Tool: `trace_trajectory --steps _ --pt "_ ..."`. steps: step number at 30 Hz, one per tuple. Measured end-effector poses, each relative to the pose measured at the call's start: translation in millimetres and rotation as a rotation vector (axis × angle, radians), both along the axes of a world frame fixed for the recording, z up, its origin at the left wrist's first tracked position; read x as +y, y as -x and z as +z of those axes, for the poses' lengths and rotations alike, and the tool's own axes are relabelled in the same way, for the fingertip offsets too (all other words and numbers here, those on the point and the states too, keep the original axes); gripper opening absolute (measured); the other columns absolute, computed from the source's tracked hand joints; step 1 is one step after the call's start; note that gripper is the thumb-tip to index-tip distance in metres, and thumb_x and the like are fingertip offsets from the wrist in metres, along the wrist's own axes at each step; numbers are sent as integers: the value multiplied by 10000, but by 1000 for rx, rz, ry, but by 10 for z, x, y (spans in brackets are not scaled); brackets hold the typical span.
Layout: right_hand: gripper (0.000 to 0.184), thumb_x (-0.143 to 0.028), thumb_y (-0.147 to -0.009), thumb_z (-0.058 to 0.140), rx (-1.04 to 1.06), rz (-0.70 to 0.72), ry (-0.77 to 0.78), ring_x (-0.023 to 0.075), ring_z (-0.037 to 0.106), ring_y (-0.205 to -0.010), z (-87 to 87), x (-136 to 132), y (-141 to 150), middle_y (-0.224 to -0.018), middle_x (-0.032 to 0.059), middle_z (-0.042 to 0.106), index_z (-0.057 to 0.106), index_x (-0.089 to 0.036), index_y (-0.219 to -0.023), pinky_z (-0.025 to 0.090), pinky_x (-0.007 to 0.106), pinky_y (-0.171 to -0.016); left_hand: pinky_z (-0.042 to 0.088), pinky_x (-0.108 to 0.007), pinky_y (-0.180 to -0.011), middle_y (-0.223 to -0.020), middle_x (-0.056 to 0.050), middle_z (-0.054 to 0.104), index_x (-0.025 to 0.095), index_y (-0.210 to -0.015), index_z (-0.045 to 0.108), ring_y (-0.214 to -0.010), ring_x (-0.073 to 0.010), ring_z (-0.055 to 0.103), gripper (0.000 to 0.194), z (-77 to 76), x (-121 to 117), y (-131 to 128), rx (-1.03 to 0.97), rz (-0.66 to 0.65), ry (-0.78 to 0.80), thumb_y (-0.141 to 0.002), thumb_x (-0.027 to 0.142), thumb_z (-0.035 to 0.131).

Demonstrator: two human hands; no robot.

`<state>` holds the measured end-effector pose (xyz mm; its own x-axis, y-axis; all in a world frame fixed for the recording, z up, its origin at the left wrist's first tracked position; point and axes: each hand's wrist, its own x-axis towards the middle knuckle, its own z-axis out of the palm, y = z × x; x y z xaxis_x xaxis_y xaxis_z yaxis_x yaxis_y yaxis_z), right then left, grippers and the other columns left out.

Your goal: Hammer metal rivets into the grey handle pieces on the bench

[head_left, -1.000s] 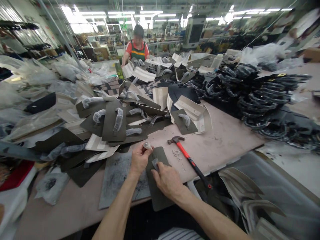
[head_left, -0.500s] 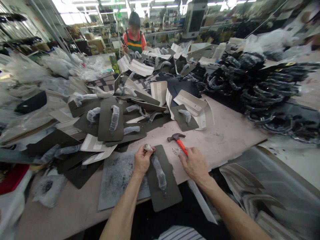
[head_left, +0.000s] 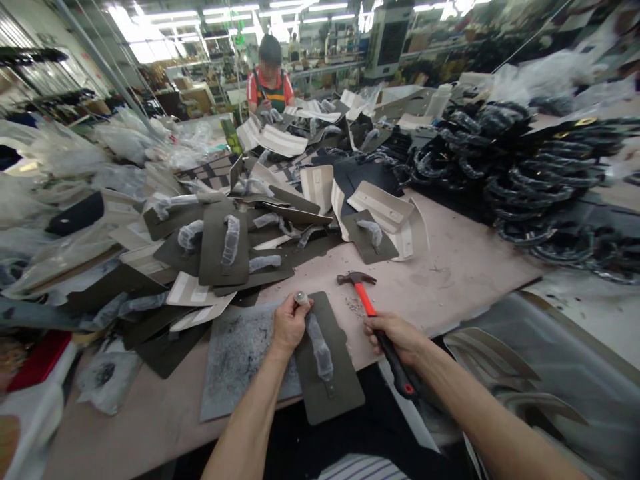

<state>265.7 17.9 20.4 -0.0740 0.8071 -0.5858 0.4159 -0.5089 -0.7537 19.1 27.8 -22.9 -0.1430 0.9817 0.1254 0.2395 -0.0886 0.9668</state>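
Observation:
My left hand (head_left: 290,324) is closed around a short metal punch-like tool (head_left: 301,298), its round end facing up. The tool stands at the upper end of a dark olive panel (head_left: 340,353), which has a plastic-wrapped handle (head_left: 320,350) along it. A grey, scuffed slab (head_left: 235,360) lies under the panel's left side. My right hand (head_left: 395,337) grips a claw hammer (head_left: 367,300) by its red and black handle, with the head pointing away from me. Small metal bits (head_left: 355,307) are scattered on the table by the hammer.
Olive panels with wrapped handles (head_left: 225,247) are heaped at the left and middle. Plastic-wrapped black parts (head_left: 520,173) are stacked at right. A clear bin (head_left: 565,360) holding curved panels stands at lower right. Across the table is a person (head_left: 270,83) in a red top.
My right hand has closed around the hammer's handle and drawn it up, so the black grip end now shows. My left hand remains at the panel's top. The person opposite has lowered their hands.

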Motion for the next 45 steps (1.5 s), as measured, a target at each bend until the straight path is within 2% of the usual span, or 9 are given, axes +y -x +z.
trace_trajectory --steps 4,7,14,19,22,28,36,40,45 --pt "208 -398 -942 331 115 -19 -51 98 352 -435 299 -93 184 -642 -59 422 403 -231 -842 320 229 -437 502 -247 -747 -838 -14 725 193 -881 673 -801 -168 669 102 52 -12 -25 122 -61 -49 -834 186 583" --pt "328 -502 -967 297 -38 48 -454 118 395 -470 493 -170 238 -600 -51 426 413 -232 -822 303 245 -482 488 -240 -749 -834 -6 709 198 -893 664 -805 -162 655 113 59 -11 -27 159 -103 -68 -843 180 564" --pt "226 -326 -988 392 -641 588 -837 129 427 -470 863 -104 140 -606 3 546 491 -202 -827 163 297 -505 477 -247 -711 -811 -12 712 191 -861 661 -756 -165 652 91 37 -24 -19 187 -77 -63 -846 206 572" --pt "294 -408 -1016 308 -517 175 -1133 138 464 -499 1302 -75 169 -611 -8 523 467 -210 -868 263 262 -507 480 -249 -745 -831 -11 707 195 -857 657 -798 -166 652 95 65 -33 -21 145 -99 -77 -845 194 563" --pt "325 -418 -1026 242 -446 26 -1178 145 492 -517 1153 -166 227 -635 7 541 453 -211 -888 299 260 -516 483 -253 -745 -836 -16 716 194 -853 666 -799 -170 656 106 58 -27 -18 141 -88 -65 -842 205 562" --pt "258 -353 -1015 332 -697 665 -720 158 539 -518 676 -227 191 -648 25 610 516 -202 -916 227 290 -513 492 -271 -721 -823 -25 728 185 -895 693 -770 -187 662 144 -41 -12 3 165 -67 -27 -830 235 575" --pt "352 -361 -1029 317 -666 483 -404 175 635 -764 236 117 -124 -818 69 664 591 -163 -930 381 262 -657 533 -317 -797 -887 -32 749 215 -951 702 -861 -227 695 177 -20 7 20 110 -76 -53 -816 262 597" --pt "290 -331 -993 401 -765 380 -491 258 612 -979 169 155 -43 -1067 174 622 579 -119 -1077 427 355 -829 551 -314 -782 -865 -23 754 217 -923 714 -830 -225 704 167 32 -5 7 109 -53 -68 -785 258 629" --pt "422 -429 -935 510 -436 494 -744 244 620 -1017 366 -267 790 -1158 121 616 502 -192 -1284 476 342 -858 552 -303 -777 -872 -28 756 202 -937 709 -825 -215 704 184 -8 21 14 65 -48 -41 -781 280 651"
